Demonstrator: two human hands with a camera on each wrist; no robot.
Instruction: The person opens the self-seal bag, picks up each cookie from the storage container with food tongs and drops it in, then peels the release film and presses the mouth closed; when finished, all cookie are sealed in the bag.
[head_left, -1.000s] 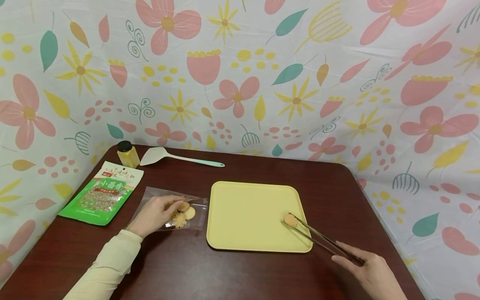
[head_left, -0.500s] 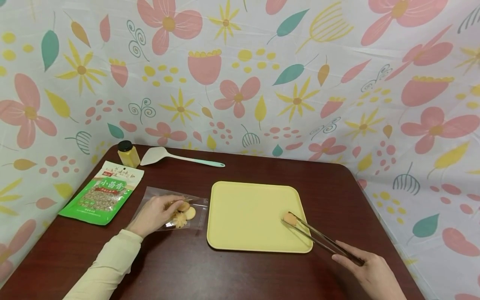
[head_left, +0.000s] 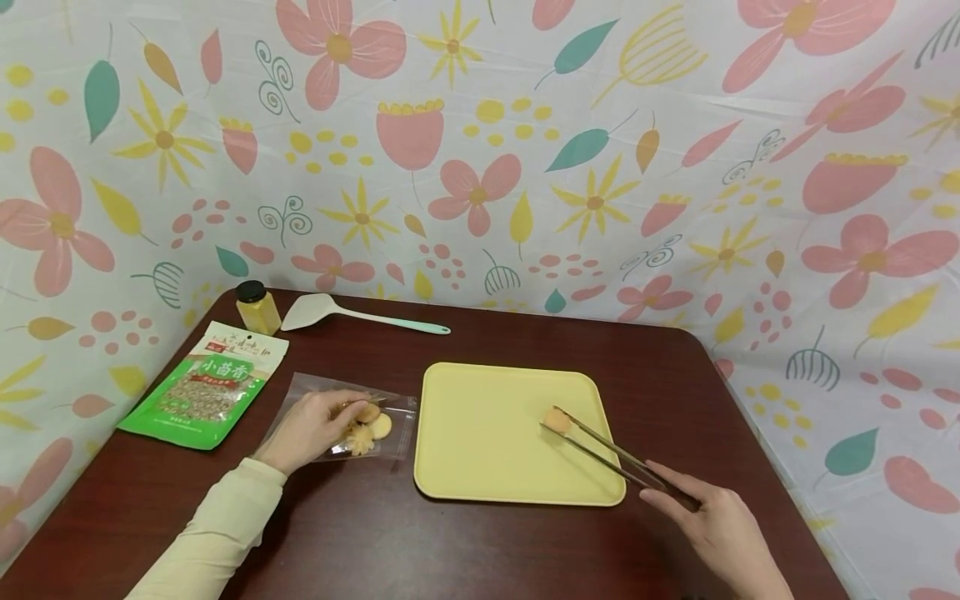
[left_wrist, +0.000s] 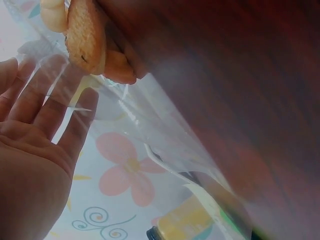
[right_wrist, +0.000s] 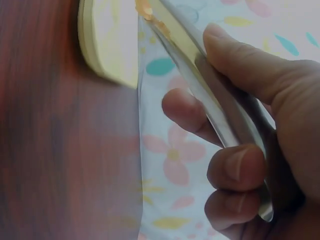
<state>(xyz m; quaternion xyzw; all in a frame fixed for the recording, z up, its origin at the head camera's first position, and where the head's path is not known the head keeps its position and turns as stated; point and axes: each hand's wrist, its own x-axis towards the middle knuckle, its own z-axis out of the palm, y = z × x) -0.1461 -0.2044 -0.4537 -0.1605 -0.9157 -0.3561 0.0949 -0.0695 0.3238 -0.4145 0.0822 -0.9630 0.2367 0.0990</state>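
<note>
In the head view, my left hand (head_left: 313,427) is at a clear plastic bag (head_left: 402,417) holding several cookies (head_left: 381,427), its thumb and fingertips pinching the upper film. The left wrist view shows the long fingers fairly straight behind the film, close to browned cookies (left_wrist: 85,40). My right hand (head_left: 712,521) grips metal tongs (head_left: 617,452) near their joined end, fingers wrapped around the arms. Between the tong tips is a small round tan cookie (head_left: 557,419), over the right half of a yellow tray (head_left: 480,442). The right wrist view shows only part of the cookie (right_wrist: 145,9).
At the back left stand a black-lidded jar (head_left: 257,308) and a white spatula (head_left: 311,311) with a mint handle. A green seasoning packet (head_left: 206,387) lies left of the bag. Behind the dark wooden table (head_left: 420,550) hangs a flower-print cloth (head_left: 480,125).
The right hand has shifted left, carrying the tongs and cookie further in over the tray, mostly in the last half second. The left hand and bag look the same.
</note>
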